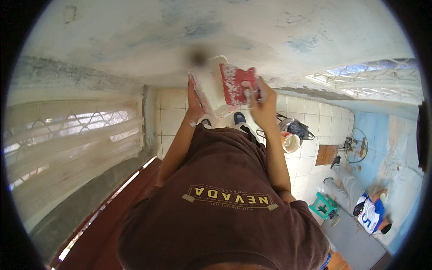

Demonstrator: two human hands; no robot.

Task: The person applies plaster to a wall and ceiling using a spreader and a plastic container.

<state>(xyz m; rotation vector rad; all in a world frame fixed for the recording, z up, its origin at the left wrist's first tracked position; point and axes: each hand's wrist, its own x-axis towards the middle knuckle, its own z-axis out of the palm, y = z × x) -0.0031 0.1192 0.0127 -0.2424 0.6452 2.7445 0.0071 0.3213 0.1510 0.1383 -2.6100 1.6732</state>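
The view looks down the person's own chest, in a brown shirt (225, 211), with both forearms reaching up and forward toward a pale, patchy plastered wall (180, 40) that fills the top of the picture.

The left hand (194, 101) is closed around the underside edge of a white, putty-coated board (210, 90), fingers wrapped on its left side, holding it tilted just in front of the wall. The right hand (261, 96) is clenched on the handle of a red scraper (236, 83), whose blade is smeared with white filler and lies against the board's upper face. Board and scraper touch; both sit close to the wall, with a dark smudge (198, 56) on the plaster just above them.

Below the hands, a white tiled floor (173, 121) shows well beneath, with the person's dark shoe (239, 118) visible between the arms. Just right of the right forearm stands an open bucket (290, 141) with a pale inside; what it holds cannot be told. A dark bag (297, 128) lies beside it, touching or nearly so. Further right sit a brown board (326, 154) on the tiles and a green stool (323, 206).

At lower right another person (362, 202) in grey trousers and a white and blue top sits or crouches on the floor near a blue wall (373, 130), well apart from the hands.

To the left a curtained window (67, 144) with a metal grille runs beside a dark red ledge (126, 211). Another grilled window (373, 78) is at upper right. The space between the arms and around the board is open.
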